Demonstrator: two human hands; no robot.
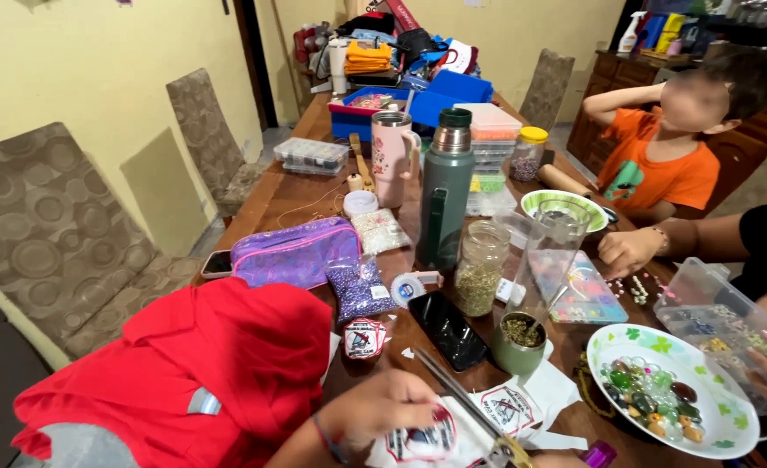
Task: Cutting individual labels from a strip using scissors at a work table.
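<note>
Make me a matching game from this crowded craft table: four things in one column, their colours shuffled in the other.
Things:
1. tall flask
2. zip pouch
3. tumbler with handle
4. garment in the foreground

Colours:
A. red
B. dark green
C. pale pink
D. purple

Pairs: 1-B, 2-D, 3-C, 4-A

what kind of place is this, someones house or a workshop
Most likely a home dining room used for bead craft: a long wooden table with upholstered chairs, a green thermos, and a plate of glass beads near the person's left hand.
</note>
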